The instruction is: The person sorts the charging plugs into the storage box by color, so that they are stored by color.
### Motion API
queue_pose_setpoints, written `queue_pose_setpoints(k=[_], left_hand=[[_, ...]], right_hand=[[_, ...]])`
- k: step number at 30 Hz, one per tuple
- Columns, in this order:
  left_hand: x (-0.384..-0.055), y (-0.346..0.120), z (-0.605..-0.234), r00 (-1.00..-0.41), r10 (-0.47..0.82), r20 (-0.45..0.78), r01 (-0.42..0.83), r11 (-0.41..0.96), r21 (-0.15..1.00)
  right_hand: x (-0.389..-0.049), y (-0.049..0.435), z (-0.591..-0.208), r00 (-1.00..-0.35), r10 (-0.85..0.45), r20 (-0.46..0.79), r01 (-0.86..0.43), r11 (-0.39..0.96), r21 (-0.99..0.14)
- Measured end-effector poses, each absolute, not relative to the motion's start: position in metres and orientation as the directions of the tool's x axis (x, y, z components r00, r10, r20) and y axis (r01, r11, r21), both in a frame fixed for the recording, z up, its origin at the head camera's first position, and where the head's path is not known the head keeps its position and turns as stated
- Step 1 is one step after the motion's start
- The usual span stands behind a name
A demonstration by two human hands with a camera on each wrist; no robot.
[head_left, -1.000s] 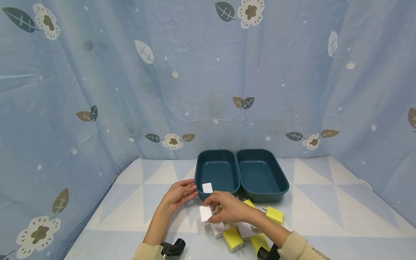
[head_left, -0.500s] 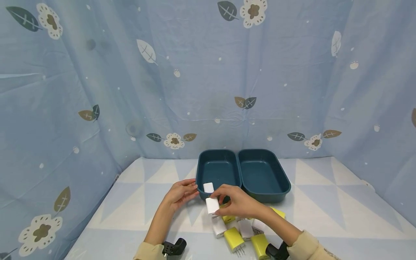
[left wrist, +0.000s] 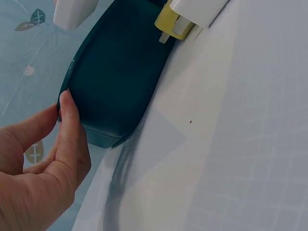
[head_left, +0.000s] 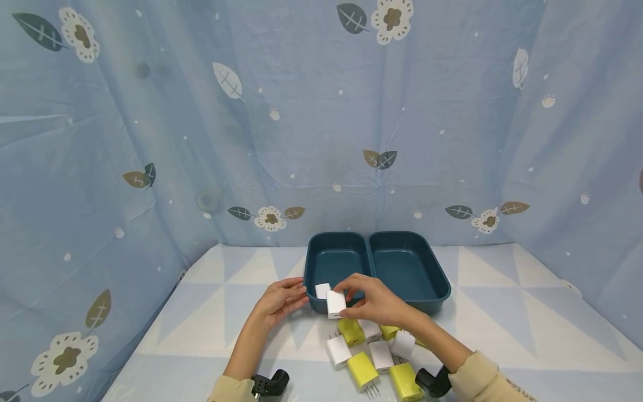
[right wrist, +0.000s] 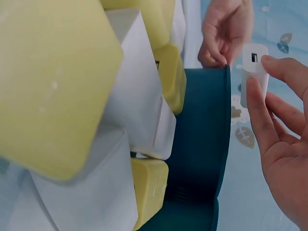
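Note:
My right hand (head_left: 374,298) pinches a white USB wall charger (head_left: 336,304) between thumb and fingers, over the front rim of the left dark teal bin (head_left: 313,304). In the right wrist view, the held charger (right wrist: 255,60) turns its USB port up. My left hand (head_left: 281,301) holds the left side of that bin; the left wrist view shows its thumb and fingertips (left wrist: 66,98) pinching the rim. Another white charger (head_left: 322,290) lies inside the bin near its front. Before the bins is a loose pile of white chargers (head_left: 339,352) and yellow chargers (head_left: 363,369), some with prongs showing.
A second teal bin (head_left: 409,279) stands against the right side of the first, with nothing visible in it. The table (head_left: 201,335) has a triangle-patterned cover. Behind hangs a blue flowered curtain (head_left: 301,111). My right forearm passes over the pile's right side.
My right hand has carried the white charger up and to the right, from above the pile to the left bin's front rim. The left hand has stayed at the bin.

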State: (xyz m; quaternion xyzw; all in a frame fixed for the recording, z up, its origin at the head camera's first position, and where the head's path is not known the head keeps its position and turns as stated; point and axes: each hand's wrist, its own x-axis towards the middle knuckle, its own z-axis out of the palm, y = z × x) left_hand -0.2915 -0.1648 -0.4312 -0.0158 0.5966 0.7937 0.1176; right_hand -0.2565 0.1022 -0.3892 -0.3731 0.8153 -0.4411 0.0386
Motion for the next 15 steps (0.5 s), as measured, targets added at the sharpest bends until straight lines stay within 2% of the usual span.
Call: queue_pose_setpoints(k=[15], left_hand=[[-0.289, -0.165, -0.43, -0.974, 0.161, -0.157, -0.196, -0.268, 0.943]], right_hand=[[-0.279, 0.105, -0.393, -0.768, -0.553, 0.323, -0.581, 0.387, -0.716]])
